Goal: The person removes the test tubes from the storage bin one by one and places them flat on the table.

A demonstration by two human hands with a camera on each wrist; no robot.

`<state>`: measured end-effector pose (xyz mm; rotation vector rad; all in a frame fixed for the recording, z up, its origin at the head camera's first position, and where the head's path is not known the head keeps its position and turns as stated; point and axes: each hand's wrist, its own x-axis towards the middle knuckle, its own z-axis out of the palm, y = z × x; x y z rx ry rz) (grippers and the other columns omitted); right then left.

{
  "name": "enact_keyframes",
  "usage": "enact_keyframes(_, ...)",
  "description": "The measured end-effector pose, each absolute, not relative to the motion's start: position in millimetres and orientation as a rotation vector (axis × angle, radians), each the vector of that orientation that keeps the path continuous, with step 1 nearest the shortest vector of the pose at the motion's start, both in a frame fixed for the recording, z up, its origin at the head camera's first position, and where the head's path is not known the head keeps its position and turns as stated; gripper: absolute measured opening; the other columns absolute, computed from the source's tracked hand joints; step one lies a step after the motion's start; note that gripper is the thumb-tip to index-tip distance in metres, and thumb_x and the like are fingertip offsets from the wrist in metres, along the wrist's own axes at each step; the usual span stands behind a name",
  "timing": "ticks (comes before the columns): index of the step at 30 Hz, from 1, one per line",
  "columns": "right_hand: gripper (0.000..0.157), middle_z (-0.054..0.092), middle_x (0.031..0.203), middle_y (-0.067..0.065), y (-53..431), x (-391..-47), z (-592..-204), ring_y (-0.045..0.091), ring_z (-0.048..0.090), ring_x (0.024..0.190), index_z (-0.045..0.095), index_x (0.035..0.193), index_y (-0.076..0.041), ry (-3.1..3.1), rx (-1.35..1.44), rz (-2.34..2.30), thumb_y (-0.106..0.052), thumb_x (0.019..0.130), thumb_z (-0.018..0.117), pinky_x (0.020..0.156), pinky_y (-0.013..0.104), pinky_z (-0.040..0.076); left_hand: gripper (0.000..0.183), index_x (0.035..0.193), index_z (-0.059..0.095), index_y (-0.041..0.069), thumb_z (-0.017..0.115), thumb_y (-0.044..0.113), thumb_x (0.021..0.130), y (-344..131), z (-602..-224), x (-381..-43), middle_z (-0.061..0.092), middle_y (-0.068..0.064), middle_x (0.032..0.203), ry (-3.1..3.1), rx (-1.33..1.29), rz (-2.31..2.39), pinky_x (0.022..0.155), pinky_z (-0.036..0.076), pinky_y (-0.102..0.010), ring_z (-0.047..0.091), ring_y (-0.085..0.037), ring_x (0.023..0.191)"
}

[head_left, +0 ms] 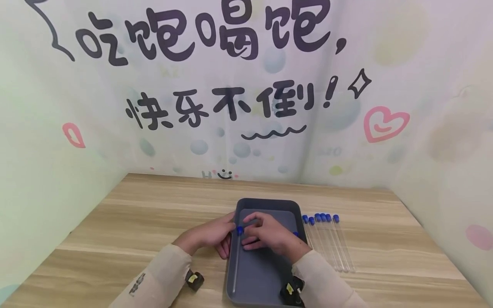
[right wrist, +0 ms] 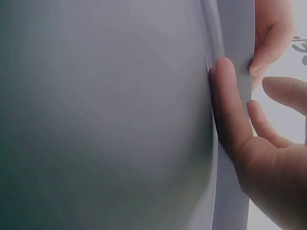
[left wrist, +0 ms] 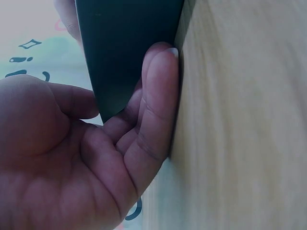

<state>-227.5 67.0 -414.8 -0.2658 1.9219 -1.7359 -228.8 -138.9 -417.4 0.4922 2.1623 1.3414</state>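
Note:
A grey rectangular tray (head_left: 254, 278) lies on the wooden table. My left hand (head_left: 213, 233) holds its left wall, thumb at the rim and the other fingers along the outside, as the left wrist view also shows. Inside, a clear tube with a blue cap (head_left: 240, 231) lies lengthwise against that wall. My right hand (head_left: 271, 235) reaches over the tray, fingers spread and loosely bent beside the cap. In the right wrist view, fingertips of the right hand (right wrist: 259, 148) touch low along the left wall, close to the tube. A second blue cap (head_left: 295, 234) shows partly behind the right hand.
Several clear tubes with blue caps (head_left: 323, 217) lie side by side on the table (head_left: 389, 239), just right of the tray. A printed cloth wall (head_left: 231, 145) stands behind the table, with pale walls on both sides. Both wrists carry small black devices (head_left: 194, 280).

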Motion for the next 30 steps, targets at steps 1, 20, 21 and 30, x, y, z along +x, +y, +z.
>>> enact_keyframes(1, 0.036, 0.058, 0.117, 0.024, 67.3, -228.1, -414.7, 0.025, 0.073, 0.088, 0.046, 0.133, 0.005, 1.914, -0.264, -1.738, -0.002, 0.098, 0.053, 0.080, 0.042, 0.064, 0.051, 0.157, 0.022, 0.014, 0.024, 0.014, 0.106, -139.0, -417.1, -229.0, 0.064, -0.015, 0.065, 2.164, 0.492, 1.340, 0.047, 0.059, -0.038, 0.063, -0.020, 0.049)
enact_keyframes(20, 0.032, 0.064, 0.110, 0.018, 68.1, -229.8, -415.9, 0.020, 0.072, 0.087, 0.048, 0.132, 0.004, 1.863, -0.263, -1.726, -0.004, 0.102, 0.049, 0.082, 0.042, 0.063, 0.051, 0.157, 0.022, 0.013, 0.023, 0.013, 0.107, -137.8, -418.0, -230.3, 0.063, -0.014, 0.062, 2.155, 0.479, 1.359, 0.046, 0.059, -0.038, 0.063, -0.020, 0.048)
enact_keyframes(21, 0.031, 0.064, 0.110, 0.018, 68.3, -229.7, -415.9, 0.020, 0.072, 0.087, 0.049, 0.132, 0.004, 1.865, -0.266, -1.724, -0.003, 0.102, 0.049, 0.082, 0.042, 0.063, 0.051, 0.157, 0.022, 0.013, 0.023, 0.013, 0.107, -137.7, -417.9, -230.3, 0.063, -0.014, 0.062, 2.155, 0.479, 1.358, 0.047, 0.059, -0.038, 0.063, -0.020, 0.048)
enact_keyframes(30, 0.030, 0.063, 0.110, 0.019, 68.9, -227.3, -414.9, 0.022, 0.072, 0.090, 0.052, 0.130, 0.005, 1.848, -0.315, -1.700, -0.002, 0.102, 0.049, 0.085, 0.040, 0.063, 0.052, 0.158, 0.021, 0.014, 0.024, 0.013, 0.106, -138.1, -419.4, -230.0, 0.063, -0.015, 0.062, 2.158, 0.477, 1.362, 0.047, 0.059, -0.040, 0.063, -0.021, 0.048)
